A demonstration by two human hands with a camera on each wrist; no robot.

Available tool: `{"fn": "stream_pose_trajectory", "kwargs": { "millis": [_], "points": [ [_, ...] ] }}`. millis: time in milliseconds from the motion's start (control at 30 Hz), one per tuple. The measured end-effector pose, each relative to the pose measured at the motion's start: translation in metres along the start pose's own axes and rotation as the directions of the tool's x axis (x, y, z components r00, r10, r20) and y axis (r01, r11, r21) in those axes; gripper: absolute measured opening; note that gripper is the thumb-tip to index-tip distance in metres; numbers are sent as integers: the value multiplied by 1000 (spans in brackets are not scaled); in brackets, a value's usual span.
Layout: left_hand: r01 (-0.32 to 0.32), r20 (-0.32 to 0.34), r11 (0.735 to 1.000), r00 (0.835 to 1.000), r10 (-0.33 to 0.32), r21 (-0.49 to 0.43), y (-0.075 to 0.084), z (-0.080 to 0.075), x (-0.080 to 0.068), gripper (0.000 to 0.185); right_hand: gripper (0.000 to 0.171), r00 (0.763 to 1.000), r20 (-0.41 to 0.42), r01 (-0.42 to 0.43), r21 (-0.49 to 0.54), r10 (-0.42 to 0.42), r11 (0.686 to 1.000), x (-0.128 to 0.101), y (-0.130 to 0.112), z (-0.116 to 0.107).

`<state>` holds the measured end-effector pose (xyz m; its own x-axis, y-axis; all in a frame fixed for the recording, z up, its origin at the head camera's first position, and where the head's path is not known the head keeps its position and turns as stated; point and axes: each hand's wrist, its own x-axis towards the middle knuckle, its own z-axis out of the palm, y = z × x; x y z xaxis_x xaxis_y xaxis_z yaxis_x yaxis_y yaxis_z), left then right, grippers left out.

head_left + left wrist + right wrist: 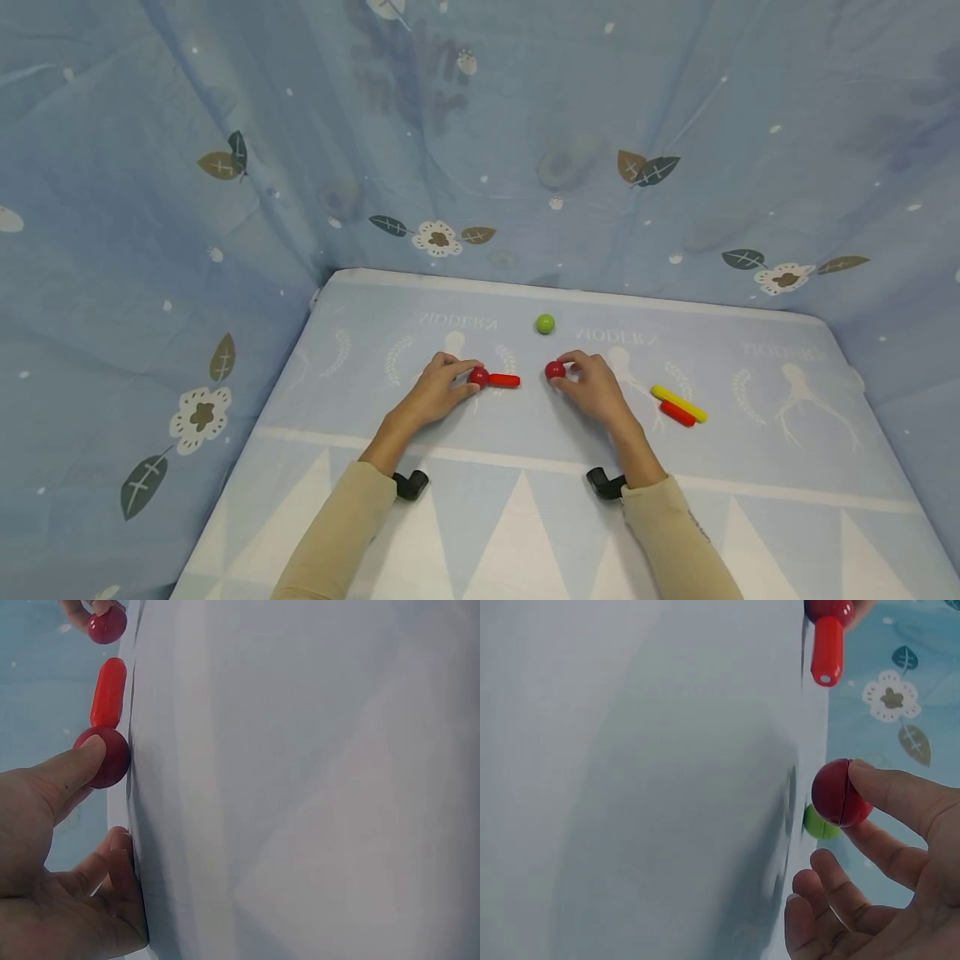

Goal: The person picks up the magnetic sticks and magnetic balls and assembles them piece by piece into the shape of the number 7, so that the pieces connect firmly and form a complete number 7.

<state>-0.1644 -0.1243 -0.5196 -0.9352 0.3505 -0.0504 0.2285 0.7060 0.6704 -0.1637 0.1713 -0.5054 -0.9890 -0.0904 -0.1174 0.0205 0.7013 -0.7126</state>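
My left hand [437,390] pinches a dark red ball [479,378] between thumb and finger. A short bright red stick [504,381] points out from that ball toward the right, its near end against the ball; its free end shows a small hole in the right wrist view. With thumb and index finger, my right hand [595,390] pinches a second red ball [555,369], which has a seam around it [841,793]. A gap separates this ball from the stick's free end. The other fingers of the right hand are loosely bent.
A green ball [545,323] lies on the patterned cloth [525,433] beyond the hands. To the right, a yellow stick [678,403] and a shorter red stick [677,413] lie side by side. Blue flowered fabric [480,150] rises behind the table and at both sides.
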Motion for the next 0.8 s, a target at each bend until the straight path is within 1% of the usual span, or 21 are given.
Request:
{"fn": "stream_pose_trajectory", "kwargs": {
  "millis": [300,633,800],
  "points": [
    [-4,-3,1000,1000,4,-8,-1,0,0,44,36,999,14,52,0,-52,999,2,-5,15],
    [-11,-9,1000,1000,11,-7,-1,-1,0,44,34,995,41,94,2,-94,996,0,-13,24],
    [0,2,1000,1000,0,-7,-2,0,1,43,34,994,45,98,-5,-98,995,0,-15,27]
  ]
}}
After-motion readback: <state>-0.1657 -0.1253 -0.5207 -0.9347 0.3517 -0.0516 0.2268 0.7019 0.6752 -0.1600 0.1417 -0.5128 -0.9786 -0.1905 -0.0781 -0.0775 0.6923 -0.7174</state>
